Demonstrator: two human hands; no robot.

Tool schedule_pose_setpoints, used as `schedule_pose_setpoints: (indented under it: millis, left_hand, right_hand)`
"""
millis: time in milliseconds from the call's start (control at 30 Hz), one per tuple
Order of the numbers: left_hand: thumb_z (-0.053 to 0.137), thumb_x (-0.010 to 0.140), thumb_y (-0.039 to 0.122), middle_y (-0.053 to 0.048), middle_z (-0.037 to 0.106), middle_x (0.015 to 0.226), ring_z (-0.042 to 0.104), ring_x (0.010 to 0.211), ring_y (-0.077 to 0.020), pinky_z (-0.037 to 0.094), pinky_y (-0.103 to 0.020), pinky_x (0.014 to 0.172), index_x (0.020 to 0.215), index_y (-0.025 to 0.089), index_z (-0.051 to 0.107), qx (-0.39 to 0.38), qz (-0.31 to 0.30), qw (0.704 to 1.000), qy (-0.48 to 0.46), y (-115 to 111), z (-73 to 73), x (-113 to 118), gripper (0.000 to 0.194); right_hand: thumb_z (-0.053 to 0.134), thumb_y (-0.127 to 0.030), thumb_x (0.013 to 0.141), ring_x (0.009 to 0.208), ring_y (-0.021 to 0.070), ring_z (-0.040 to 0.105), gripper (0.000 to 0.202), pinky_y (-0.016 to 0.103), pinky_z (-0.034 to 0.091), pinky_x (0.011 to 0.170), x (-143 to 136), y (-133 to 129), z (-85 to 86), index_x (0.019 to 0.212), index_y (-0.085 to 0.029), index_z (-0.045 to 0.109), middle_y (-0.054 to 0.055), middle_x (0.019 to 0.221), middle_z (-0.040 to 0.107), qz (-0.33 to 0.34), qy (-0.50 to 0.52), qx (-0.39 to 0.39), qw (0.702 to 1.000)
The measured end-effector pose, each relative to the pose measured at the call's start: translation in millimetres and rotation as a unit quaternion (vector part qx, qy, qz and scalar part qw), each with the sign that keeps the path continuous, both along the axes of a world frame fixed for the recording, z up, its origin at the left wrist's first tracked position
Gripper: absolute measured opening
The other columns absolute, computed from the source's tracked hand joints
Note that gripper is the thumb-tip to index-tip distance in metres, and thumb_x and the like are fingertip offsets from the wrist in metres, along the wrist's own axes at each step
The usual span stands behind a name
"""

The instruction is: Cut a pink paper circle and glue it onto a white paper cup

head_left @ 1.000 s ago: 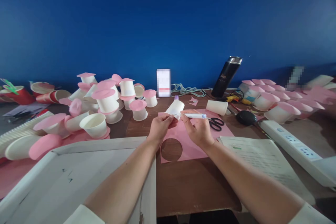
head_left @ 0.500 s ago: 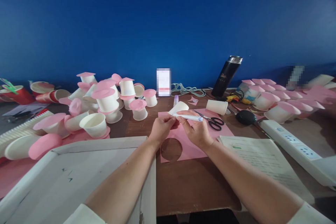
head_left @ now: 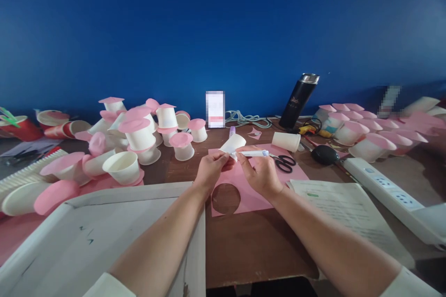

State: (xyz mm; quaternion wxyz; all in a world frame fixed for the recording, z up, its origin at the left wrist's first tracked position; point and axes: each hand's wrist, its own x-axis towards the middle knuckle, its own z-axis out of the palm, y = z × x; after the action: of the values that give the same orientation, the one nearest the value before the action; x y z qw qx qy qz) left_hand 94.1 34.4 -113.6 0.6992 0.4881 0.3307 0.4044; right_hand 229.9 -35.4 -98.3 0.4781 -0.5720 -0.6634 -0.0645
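Both my hands work close together over a pink sheet of paper (head_left: pixel 251 185) with a round hole cut in it. In my right hand (head_left: pixel 261 171) is a white marker pen (head_left: pixel 255 153) with a bluish end, lying almost level. My left hand (head_left: pixel 213 169) is closed in a pinch beside the pen's left end; a small whitish bit shows at its fingertips, too small to name. Just behind the fingers a white paper cup (head_left: pixel 234 142) lies tilted, partly hidden by them. Black-handled scissors (head_left: pixel 285 164) and another paper cup (head_left: pixel 286 141) on its side lie to the right.
Pink-topped paper cups (head_left: pixel 137 134) crowd the left, behind a white box lid (head_left: pixel 139 227). A glue stick (head_left: pixel 232 132), a phone (head_left: pixel 215 109) and a black flask (head_left: pixel 298 101) stand behind. Rightward lie a booklet (head_left: pixel 344 213), a power strip (head_left: pixel 390 190) and more pink-topped cups (head_left: pixel 372 125).
The right hand and the pen have shifted slightly left and down, with the pen more level. A small whitish bit now shows between the fingertips. The whole view has shifted a little.
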Motion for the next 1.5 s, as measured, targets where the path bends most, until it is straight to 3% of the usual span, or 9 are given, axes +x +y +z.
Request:
schedule_pose_setpoints:
  millis: [367,600,800,1000,1200,1433,1500]
  left_hand:
    - [0.076,0.065,0.036,-0.005,0.066,0.067,0.063,0.065,-0.0137,0.053,-0.03,0.071,0.069,0.011,0.068,0.007,-0.03,0.999,0.012,-2.1,0.1,0.6,0.027]
    - [0.076,0.064,0.038,-0.005,0.067,0.069,0.064,0.069,-0.0148,0.054,-0.031,0.074,0.072,0.012,0.069,-0.002,0.036,0.999,-0.008,2.3,1.1,-2.3,0.028]
    - [0.075,0.066,0.038,-0.007,0.068,0.071,0.064,0.068,-0.0151,0.054,-0.032,0.074,0.071,0.01,0.07,0.004,-0.032,0.999,0.009,-2.4,2.7,-1.0,0.029]
    - [0.076,0.065,0.039,-0.006,0.068,0.07,0.064,0.068,-0.0143,0.053,-0.032,0.075,0.071,0.011,0.069,0.007,0.002,1.0,0.001,-0.2,2.1,-1.5,0.029]
    - [0.076,0.065,0.038,-0.006,0.067,0.067,0.064,0.066,-0.0154,0.054,-0.032,0.072,0.067,0.012,0.068,0.01,-0.036,0.999,0.021,-5.4,5.7,1.0,0.028]
    - [0.075,0.066,0.037,-0.004,0.067,0.069,0.064,0.068,-0.0137,0.054,-0.03,0.073,0.071,0.012,0.069,0.002,0.039,0.999,-0.014,-0.5,3.5,-0.8,0.026]
    - [0.076,0.065,0.037,-0.005,0.067,0.068,0.064,0.067,-0.0137,0.054,-0.03,0.072,0.069,0.012,0.068,-0.001,0.021,1.0,-0.012,-1.6,3.3,-0.8,0.027]
  right_hand:
    - [0.053,-0.025,0.09,0.093,0.0218,0.066,0.015,0.037,0.049,0.086,-0.4,2.6,-3.4,0.095,-0.021,0.067,0.007,0.097,0.073,0.02,-0.006,0.018,1.0]
    - [0.053,-0.024,0.089,0.094,0.0225,0.066,0.016,0.038,0.049,0.086,2.1,0.8,-2.0,0.092,-0.022,0.068,0.006,0.098,0.073,0.007,-0.013,0.011,1.0]
    - [0.053,-0.026,0.089,0.092,0.0223,0.066,0.016,0.037,0.049,0.084,0.3,0.3,1.1,0.09,-0.022,0.068,0.006,0.094,0.073,-0.006,-0.016,0.022,1.0]
    - [0.054,-0.025,0.089,0.092,0.0214,0.067,0.015,0.037,0.049,0.087,0.3,0.9,-1.4,0.093,-0.023,0.069,0.005,0.096,0.073,0.018,-0.019,0.018,0.999]
    - [0.053,-0.027,0.089,0.09,0.0224,0.066,0.016,0.037,0.05,0.082,0.3,0.3,0.8,0.091,-0.022,0.068,0.007,0.094,0.073,-0.006,-0.015,0.03,0.999]
    - [0.052,-0.024,0.091,0.092,0.0213,0.066,0.016,0.037,0.047,0.085,-0.2,-0.4,1.7,0.092,-0.023,0.068,0.005,0.097,0.073,0.009,-0.029,0.022,0.999]
    - [0.052,-0.025,0.09,0.091,0.0218,0.066,0.016,0.037,0.047,0.084,0.0,-0.6,2.6,0.091,-0.022,0.068,0.006,0.096,0.073,0.005,-0.025,0.021,0.999]
